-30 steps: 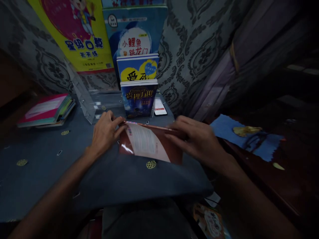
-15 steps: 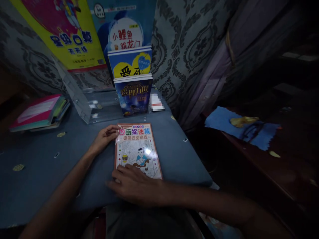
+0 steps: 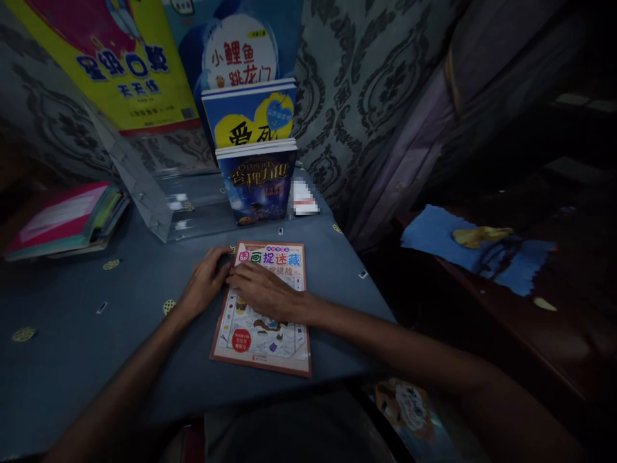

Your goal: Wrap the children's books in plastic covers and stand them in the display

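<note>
The fingers of the right hand [image 3: 264, 290] are laid flat and nearly straight across the upper part of the activity book [image 3: 266, 304], pointing left, with nothing gripped. The fingers of the left hand [image 3: 207, 283] are curled loosely at the book's far left corner, their tips touching its edge just beside the right fingertips; whether the edge is pinched cannot be told. Both forearms are stretched in from the near side, the right one crossing the book's right edge at a slant, the left one running up from the near left.

The book is lying flat, cover up, on the blue-grey table cloth [image 3: 96, 334], near the table's right edge and slightly turned. Just beyond it, a dark blue book [image 3: 256, 183] is stood upright in a clear plastic stand [image 3: 168, 199], with a blue and yellow book [image 3: 250, 116] upright behind it. A stack of books [image 3: 67, 218] with a pink cover on top is lying at the far left. A torn blue cloth [image 3: 477, 254] is spread on the dark surface to the right, well apart from the hands.
</note>
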